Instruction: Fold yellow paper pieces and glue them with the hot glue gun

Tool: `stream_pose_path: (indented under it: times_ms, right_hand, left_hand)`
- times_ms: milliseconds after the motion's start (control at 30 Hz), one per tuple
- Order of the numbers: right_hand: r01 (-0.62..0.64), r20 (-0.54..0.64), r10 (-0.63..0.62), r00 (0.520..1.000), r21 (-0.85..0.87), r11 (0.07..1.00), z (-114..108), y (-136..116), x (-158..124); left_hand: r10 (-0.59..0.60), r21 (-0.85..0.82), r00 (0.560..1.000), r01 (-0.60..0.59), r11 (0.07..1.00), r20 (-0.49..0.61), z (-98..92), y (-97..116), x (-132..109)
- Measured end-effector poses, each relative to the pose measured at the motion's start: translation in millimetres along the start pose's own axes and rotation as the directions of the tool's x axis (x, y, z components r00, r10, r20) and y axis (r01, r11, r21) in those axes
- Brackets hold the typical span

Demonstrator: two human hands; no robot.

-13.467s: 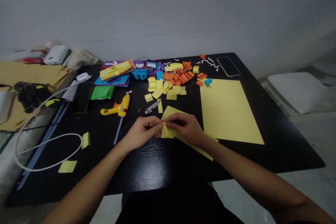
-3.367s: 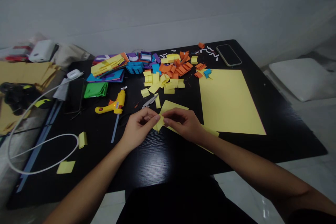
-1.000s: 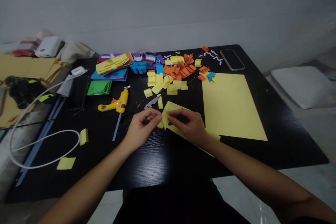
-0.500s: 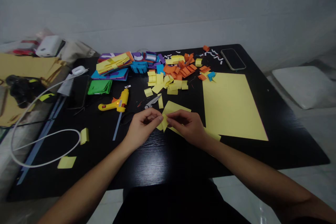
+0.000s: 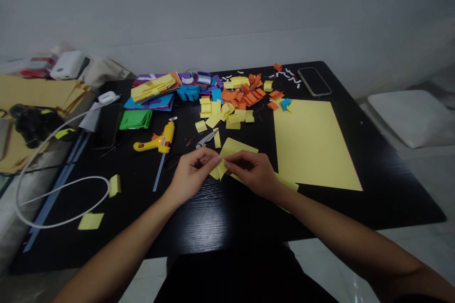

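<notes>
Black worktop [image 5: 220,227] against a plain pale wall, strewn with cut paper. Near the front edge, left hand [image 5: 192,175] and right hand [image 5: 254,173] meeting over a small yellow paper piece [image 5: 217,169], pinched from both sides between thumbs and fingertips, fingers closed on it and raised just off the surface, seemingly to fold or crease it in the air. Directly beneath and behind the hands, a smaller yellow sheet [image 5: 239,147], lying flat and partly covered by the right hand, close at hand as likely stock for cutting. To the right, a large yellow sheet [image 5: 313,144], flat and uncut, well apart from the scraps. Just beyond the hands, scissors [image 5: 206,139] with blades toward the back, and to their left a yellow glue gun [image 5: 156,141], lying on its side with a light showing on its body, both within easy reach. Farther back, a pile of yellow pieces [image 5: 222,114] beside orange pieces [image 5: 247,95], sorted loosely by colour, with blue, purple and green paper stacks [image 5: 152,97] to the left. At the far right corner, a phone [image 5: 314,81], face up. Along the left edge, a white cable [image 5: 60,189] looping past two stray yellow squares [image 5: 91,220].
</notes>
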State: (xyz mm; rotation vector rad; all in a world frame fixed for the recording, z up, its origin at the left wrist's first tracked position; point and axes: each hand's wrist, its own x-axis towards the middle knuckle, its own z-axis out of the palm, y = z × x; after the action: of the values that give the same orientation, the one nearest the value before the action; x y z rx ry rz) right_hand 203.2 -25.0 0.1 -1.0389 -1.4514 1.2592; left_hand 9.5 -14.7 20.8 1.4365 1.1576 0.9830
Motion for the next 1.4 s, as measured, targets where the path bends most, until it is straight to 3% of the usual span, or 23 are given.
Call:
stream_pose_path:
  times_ms: [233,400,633,967,1400]
  right_hand:
    - [-0.054,-0.007,0.054,0.999,0.015,0.998,-1,2,2]
    - [-0.047,-0.011,0.047,0.999,0.01,0.999,-3,4,4]
    - [-0.075,0.02,0.074,0.997,0.025,0.997,-5,3,7]
    - [-0.053,0.039,0.054,0.998,-0.004,0.999,-5,5,7]
    - [-0.051,0.088,0.053,0.995,-0.024,0.998,-7,0,5]
  left_hand:
    - [-0.013,0.076,0.995,0.006,0.997,0.096,-8.5,-1,3]
    - [-0.102,0.098,0.954,0.077,0.992,0.283,-18.7,-1,6]
    - [-0.127,0.046,0.921,0.119,0.992,0.368,-24.1,-1,7]
    - [-0.064,0.085,0.932,0.036,0.996,0.356,-23.4,1,8]
    - [0.015,0.224,0.98,-0.06,0.973,0.198,-19.4,-4,6]
